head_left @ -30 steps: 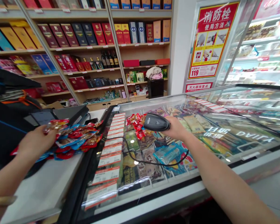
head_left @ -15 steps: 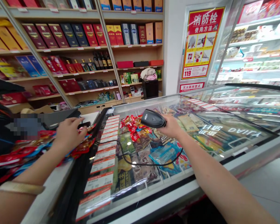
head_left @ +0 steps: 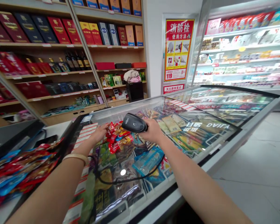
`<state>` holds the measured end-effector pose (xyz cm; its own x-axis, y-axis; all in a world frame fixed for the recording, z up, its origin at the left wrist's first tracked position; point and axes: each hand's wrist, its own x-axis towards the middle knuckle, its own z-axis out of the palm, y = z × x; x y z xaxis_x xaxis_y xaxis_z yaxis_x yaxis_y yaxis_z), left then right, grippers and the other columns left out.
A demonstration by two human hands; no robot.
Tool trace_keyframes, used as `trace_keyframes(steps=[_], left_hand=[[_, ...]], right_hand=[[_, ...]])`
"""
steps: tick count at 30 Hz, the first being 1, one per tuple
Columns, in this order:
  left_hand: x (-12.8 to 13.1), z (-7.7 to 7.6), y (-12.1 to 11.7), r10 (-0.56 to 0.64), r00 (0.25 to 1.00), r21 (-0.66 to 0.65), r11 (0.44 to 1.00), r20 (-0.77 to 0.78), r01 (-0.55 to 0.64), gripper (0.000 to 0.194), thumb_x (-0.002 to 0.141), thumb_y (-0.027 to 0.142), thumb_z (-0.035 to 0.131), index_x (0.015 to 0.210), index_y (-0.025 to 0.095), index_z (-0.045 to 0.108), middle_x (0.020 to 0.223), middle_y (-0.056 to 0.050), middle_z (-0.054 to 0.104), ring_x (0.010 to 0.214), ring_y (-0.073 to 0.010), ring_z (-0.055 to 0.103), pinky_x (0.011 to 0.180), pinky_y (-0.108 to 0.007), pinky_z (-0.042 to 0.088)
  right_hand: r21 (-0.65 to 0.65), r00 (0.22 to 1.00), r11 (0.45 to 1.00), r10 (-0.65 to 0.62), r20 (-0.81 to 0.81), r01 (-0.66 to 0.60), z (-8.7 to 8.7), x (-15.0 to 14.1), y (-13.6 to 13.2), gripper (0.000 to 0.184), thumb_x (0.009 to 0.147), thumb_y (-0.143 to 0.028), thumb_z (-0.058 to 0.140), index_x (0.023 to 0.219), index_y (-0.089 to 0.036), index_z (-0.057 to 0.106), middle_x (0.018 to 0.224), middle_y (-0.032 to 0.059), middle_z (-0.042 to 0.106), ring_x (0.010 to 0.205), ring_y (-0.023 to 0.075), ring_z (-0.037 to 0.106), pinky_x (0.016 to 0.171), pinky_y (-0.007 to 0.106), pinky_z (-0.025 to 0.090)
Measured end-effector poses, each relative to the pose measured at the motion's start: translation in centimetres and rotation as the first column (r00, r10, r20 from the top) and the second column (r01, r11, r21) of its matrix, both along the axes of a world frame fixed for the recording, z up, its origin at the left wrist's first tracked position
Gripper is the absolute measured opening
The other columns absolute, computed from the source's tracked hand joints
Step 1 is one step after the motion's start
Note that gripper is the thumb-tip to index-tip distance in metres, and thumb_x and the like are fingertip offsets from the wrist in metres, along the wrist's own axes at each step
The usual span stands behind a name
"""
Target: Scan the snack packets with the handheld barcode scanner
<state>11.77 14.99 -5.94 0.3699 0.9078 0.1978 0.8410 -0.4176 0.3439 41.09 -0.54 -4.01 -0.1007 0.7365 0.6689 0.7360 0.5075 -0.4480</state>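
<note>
In the head view my right hand (head_left: 151, 130) is closed around a black handheld barcode scanner (head_left: 133, 123), held above the glass top of a chest freezer (head_left: 121, 109). A small heap of red-wrapped snack packets (head_left: 116, 141) lies on the glass, just left of and below the scanner. My left hand (head_left: 98, 136), with a pale bangle on the wrist, reaches to the left edge of this heap. Its fingertips meet the wrappers and are blurred, so whether they pinch a packet is unclear. The scanner's black cable (head_left: 130, 179) loops over the glass.
A larger pile of red and blue snack packets (head_left: 18, 174) covers part of the counter at left, beside a dark phone-like object (head_left: 45, 141). Price labels (head_left: 80, 186) line the freezer's left side. Shelves of boxes and bottles (head_left: 60, 67) stand behind; a lit cooler (head_left: 245, 53) is at right.
My left hand has moved right, from the packet pile on the counter to the small heap on the glass. The view has turned right; my right hand keeps the scanner over the freezer.
</note>
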Motion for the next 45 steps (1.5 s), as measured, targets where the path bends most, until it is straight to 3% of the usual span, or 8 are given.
trace_keyframes(steps=[5, 11, 14, 19, 24, 28, 35, 45], left_hand=[[-0.4, -0.1, -0.4, -0.046, 0.999, -0.059, 0.997, -0.024, 0.044, 0.079, 0.059, 0.034, 0.039, 0.13, 0.01, 0.063, 0.143, -0.013, 0.06, 0.134, -0.0301, 0.053, 0.116, -0.04, 0.038], [-1.1, -0.2, -4.2, -0.096, 0.992, -0.075, 0.993, -0.085, 0.089, 0.076, 0.062, 0.034, 0.048, 0.136, 0.016, 0.058, 0.136, -0.011, 0.065, 0.123, -0.0305, 0.061, 0.108, -0.041, 0.046], [-1.0, -0.1, -6.1, -0.105, 0.988, -0.001, 0.994, -0.109, 0.106, 0.073, 0.063, 0.027, 0.049, 0.135, 0.015, 0.058, 0.128, -0.013, 0.068, 0.113, -0.0289, 0.066, 0.101, -0.04, 0.05], [-1.2, 0.9, -8.6, -0.01, 0.991, 0.154, 0.988, -0.133, 0.031, 0.057, 0.069, 0.022, 0.047, 0.122, 0.014, 0.066, 0.111, -0.014, 0.072, 0.103, -0.0288, 0.069, 0.091, -0.038, 0.054], [-2.1, 2.1, -12.3, 0.089, 0.991, 0.462, 0.886, -0.099, -0.034, 0.045, 0.076, 0.021, 0.05, 0.117, 0.021, 0.068, 0.107, -0.011, 0.069, 0.105, -0.029, 0.065, 0.096, -0.039, 0.052], [-2.3, 2.7, -14.7, 0.132, 0.976, 0.578, 0.816, -0.172, -0.009, 0.046, 0.079, 0.014, 0.048, 0.12, 0.02, 0.066, 0.103, -0.012, 0.066, 0.099, -0.0289, 0.063, 0.093, -0.039, 0.051], [-2.5, 2.4, -15.0, 0.152, 0.955, 0.591, 0.806, -0.254, 0.029, 0.045, 0.079, 0.009, 0.045, 0.116, 0.019, 0.068, 0.099, -0.012, 0.067, 0.095, -0.0287, 0.062, 0.088, -0.04, 0.051], [-2.6, 2.2, -14.9, 0.101, 0.982, 0.515, 0.857, -0.162, -0.003, 0.042, 0.077, 0.013, 0.052, 0.114, 0.02, 0.069, 0.102, -0.013, 0.067, 0.102, -0.0307, 0.061, 0.091, -0.043, 0.052]], right_hand=[[-0.032, 0.999, 0.999, -0.022, 0.044, 0.023, 0.2, -0.1, 0.0, 0.021, 0.072, -0.033, 0.074, 0.089, -0.02, 0.073, 0.089, 0.0063, 0.077, 0.084, 0.0233, 0.069, 0.074, 0.029, 0.046], [-0.051, 0.998, 0.999, -0.01, 0.068, 0.014, 0.3, -0.2, -0.2, 0.024, 0.073, -0.034, 0.074, 0.093, -0.02, 0.073, 0.093, 0.0075, 0.077, 0.088, 0.0245, 0.069, 0.078, 0.03, 0.047], [-0.044, 0.996, 0.999, -0.027, 0.089, 0.031, 0.3, -0.2, -0.2, 0.023, 0.074, -0.033, 0.073, 0.093, -0.02, 0.073, 0.094, 0.0074, 0.077, 0.088, 0.0243, 0.069, 0.079, 0.03, 0.047], [-0.034, 0.99, 0.998, -0.054, 0.129, 0.059, 0.4, 0.1, -0.1, 0.021, 0.075, -0.033, 0.073, 0.091, -0.02, 0.072, 0.094, 0.0077, 0.077, 0.087, 0.0236, 0.069, 0.077, 0.03, 0.047], [-0.05, 0.971, 0.999, -0.002, 0.241, 0.015, 0.6, -0.2, -0.4, 0.023, 0.075, -0.037, 0.075, 0.089, -0.019, 0.071, 0.092, 0.008, 0.077, 0.089, 0.0249, 0.069, 0.077, 0.031, 0.045], [-0.095, 0.937, 0.994, 0.084, 0.34, -0.054, 1.1, -0.8, -1.2, 0.027, 0.073, -0.038, 0.077, 0.092, -0.02, 0.072, 0.09, 0.0071, 0.077, 0.09, 0.0256, 0.069, 0.076, 0.032, 0.043], [-0.119, 0.897, 0.987, 0.148, 0.416, -0.107, 1.4, -1.5, -2.0, 0.031, 0.073, -0.041, 0.078, 0.096, -0.021, 0.073, 0.09, 0.0064, 0.077, 0.09, 0.025, 0.068, 0.075, 0.032, 0.039], [-0.126, 0.897, 0.983, 0.174, 0.405, -0.134, 1.0, -1.4, -1.7, 0.03, 0.074, -0.041, 0.077, 0.097, -0.022, 0.073, 0.091, 0.0061, 0.077, 0.089, 0.0246, 0.068, 0.077, 0.032, 0.04]])
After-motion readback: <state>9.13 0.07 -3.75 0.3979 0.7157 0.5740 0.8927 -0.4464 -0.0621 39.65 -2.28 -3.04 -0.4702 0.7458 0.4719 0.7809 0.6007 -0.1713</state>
